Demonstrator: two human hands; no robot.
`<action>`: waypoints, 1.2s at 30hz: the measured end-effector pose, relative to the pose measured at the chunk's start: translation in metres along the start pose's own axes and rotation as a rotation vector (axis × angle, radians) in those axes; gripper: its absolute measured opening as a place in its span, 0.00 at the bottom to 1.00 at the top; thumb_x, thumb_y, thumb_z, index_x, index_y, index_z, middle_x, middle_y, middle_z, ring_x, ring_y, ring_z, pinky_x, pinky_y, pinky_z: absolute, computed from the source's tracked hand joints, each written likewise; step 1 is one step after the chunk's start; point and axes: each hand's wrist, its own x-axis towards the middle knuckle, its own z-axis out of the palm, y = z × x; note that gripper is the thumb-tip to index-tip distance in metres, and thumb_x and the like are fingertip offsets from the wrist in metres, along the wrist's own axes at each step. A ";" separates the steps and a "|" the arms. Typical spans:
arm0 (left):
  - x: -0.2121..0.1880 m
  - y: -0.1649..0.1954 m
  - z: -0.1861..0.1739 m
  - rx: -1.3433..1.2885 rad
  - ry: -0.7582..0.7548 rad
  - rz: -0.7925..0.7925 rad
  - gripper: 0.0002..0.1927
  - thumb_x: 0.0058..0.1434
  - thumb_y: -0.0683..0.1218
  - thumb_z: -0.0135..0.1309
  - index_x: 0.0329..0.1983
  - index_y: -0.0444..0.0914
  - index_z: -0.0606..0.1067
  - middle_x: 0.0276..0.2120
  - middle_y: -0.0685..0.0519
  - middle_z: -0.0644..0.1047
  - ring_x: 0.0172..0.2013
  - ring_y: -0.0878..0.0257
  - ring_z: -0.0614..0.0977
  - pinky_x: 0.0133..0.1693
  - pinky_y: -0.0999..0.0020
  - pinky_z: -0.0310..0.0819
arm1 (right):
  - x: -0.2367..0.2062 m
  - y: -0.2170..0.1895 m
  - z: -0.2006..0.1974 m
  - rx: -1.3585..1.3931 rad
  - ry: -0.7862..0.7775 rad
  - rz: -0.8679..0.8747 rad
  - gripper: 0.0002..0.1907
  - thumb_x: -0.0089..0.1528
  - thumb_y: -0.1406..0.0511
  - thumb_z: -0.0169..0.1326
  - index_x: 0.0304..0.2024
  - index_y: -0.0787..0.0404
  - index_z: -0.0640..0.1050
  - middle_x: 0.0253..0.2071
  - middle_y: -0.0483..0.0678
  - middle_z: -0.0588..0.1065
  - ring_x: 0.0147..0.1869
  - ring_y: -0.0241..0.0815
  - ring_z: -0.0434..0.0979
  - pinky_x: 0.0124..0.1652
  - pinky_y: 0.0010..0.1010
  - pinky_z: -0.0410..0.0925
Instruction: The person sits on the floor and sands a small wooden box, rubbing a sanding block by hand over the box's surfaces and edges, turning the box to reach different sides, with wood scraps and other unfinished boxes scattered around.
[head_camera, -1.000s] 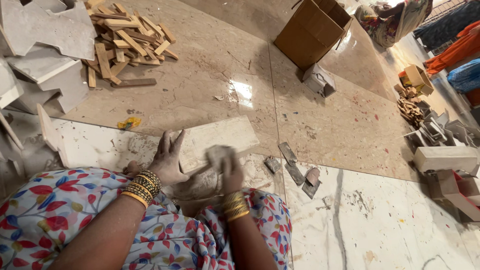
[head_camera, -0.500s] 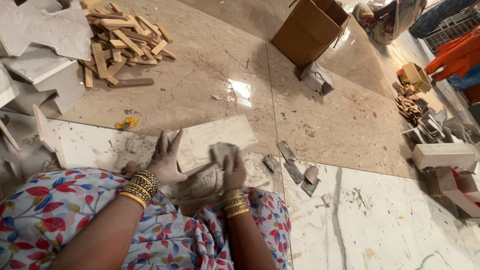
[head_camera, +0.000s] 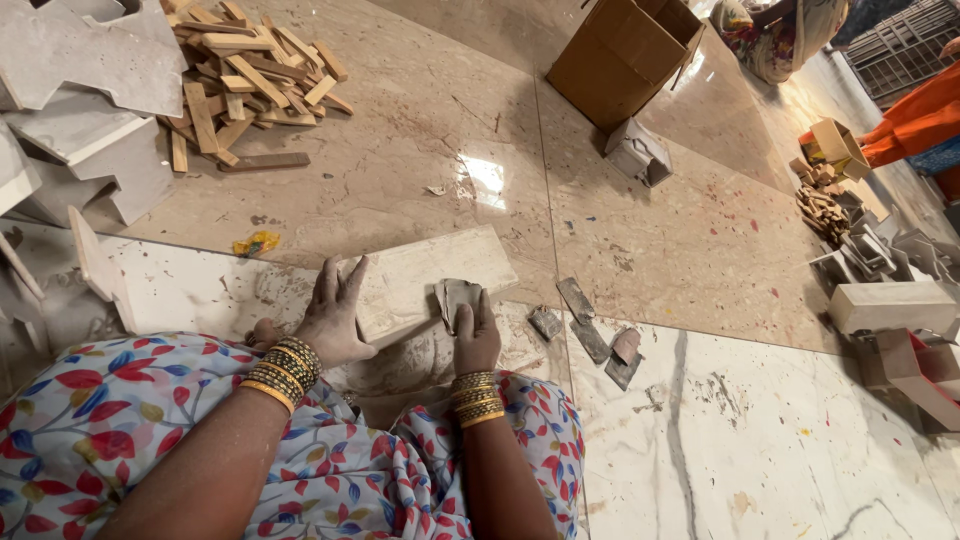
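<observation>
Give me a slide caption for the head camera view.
Left hand steadies a pale slab on the floor while the right hand presses grey sanding sheet against it.

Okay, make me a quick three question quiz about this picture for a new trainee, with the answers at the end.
1. True or false: the left hand lies flat on the slab.
2. What does the right hand hold: (a) a grey pad, (b) a hammer, (c) a brush?
3. What lies heaped at upper left?
Key: 1 true. 2 a. 3 wood strips.
</observation>
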 end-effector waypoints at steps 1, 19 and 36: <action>0.000 0.000 0.001 -0.006 0.006 -0.002 0.78 0.36 0.54 0.75 0.76 0.52 0.28 0.73 0.32 0.31 0.74 0.35 0.38 0.72 0.49 0.44 | -0.006 -0.001 0.001 0.009 -0.054 0.192 0.26 0.72 0.58 0.51 0.72 0.55 0.68 0.49 0.52 0.82 0.42 0.33 0.80 0.37 0.25 0.76; 0.001 -0.001 0.003 -0.025 0.029 0.009 0.77 0.35 0.53 0.74 0.76 0.51 0.30 0.73 0.33 0.31 0.74 0.35 0.39 0.72 0.49 0.44 | -0.009 -0.006 0.002 -0.069 -0.054 0.280 0.27 0.70 0.59 0.52 0.72 0.55 0.68 0.49 0.55 0.83 0.38 0.34 0.80 0.36 0.31 0.76; 0.000 0.002 -0.002 -0.027 -0.006 -0.020 0.77 0.35 0.53 0.75 0.76 0.51 0.31 0.73 0.34 0.30 0.75 0.37 0.38 0.73 0.51 0.44 | -0.014 -0.026 0.006 -0.110 -0.148 0.221 0.29 0.69 0.57 0.52 0.71 0.58 0.67 0.46 0.56 0.83 0.44 0.35 0.85 0.40 0.32 0.78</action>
